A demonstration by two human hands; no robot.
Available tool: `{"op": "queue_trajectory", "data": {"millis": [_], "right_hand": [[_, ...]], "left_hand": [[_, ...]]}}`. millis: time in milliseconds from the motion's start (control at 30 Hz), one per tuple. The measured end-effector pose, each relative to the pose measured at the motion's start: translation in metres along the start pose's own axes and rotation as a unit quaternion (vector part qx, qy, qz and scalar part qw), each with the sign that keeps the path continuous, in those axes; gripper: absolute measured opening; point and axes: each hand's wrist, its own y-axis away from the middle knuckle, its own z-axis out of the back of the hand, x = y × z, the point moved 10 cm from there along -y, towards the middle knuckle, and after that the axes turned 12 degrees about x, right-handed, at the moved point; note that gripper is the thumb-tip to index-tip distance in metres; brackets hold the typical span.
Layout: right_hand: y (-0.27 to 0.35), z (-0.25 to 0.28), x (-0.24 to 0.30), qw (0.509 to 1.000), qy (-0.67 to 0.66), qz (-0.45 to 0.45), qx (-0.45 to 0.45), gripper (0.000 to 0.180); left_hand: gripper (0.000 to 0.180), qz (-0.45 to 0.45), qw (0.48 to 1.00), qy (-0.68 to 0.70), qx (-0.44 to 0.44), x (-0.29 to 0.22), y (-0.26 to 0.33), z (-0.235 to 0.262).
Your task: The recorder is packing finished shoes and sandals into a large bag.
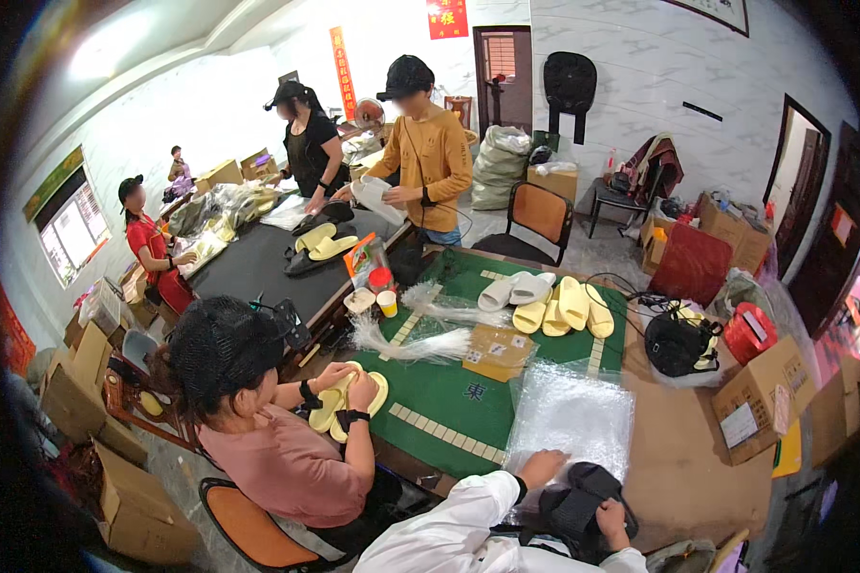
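Observation:
My left hand (542, 468) is at the near edge of a stack of clear plastic bags (575, 411), with its fingers closed on the top bag's edge as far as I can see. Close to it, my right hand (613, 523) grips a pair of black slippers (583, 492) by one side. The slippers lie partly against the bags at the near edge of the table. Both my arms wear white sleeves (449, 530).
Yellow slippers (573, 304) and grey slippers (516, 290) sit farther back on the green mat (468, 420). Clear ties (406, 342) and a small carton (499, 351) lie nearer. A co-worker (277, 420) at left handles yellow slippers. A cardboard box (763, 399) stands right.

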Motion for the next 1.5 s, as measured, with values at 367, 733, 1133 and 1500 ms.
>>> {"op": "queue_trajectory", "data": {"millis": [367,733,1133,1500], "right_hand": [[0.010,0.016,0.038,0.989,0.042,-0.009,-0.138,0.017],[0.015,0.019,0.019,0.975,0.031,-0.082,-0.203,0.012],[0.002,-0.006,0.021,0.995,0.007,0.036,-0.088,0.012],[-0.001,-0.013,0.045,0.993,-0.014,0.120,-0.012,0.011]], "left_hand": [[0.039,-0.026,0.983,-0.180,-0.014,-0.064,0.023,0.003],[0.039,0.039,0.996,-0.015,0.074,-0.018,0.019,-0.009],[0.034,-0.028,0.998,-0.058,-0.002,-0.031,0.021,0.000],[0.030,-0.004,0.998,0.020,-0.053,0.002,0.013,0.008]]}}
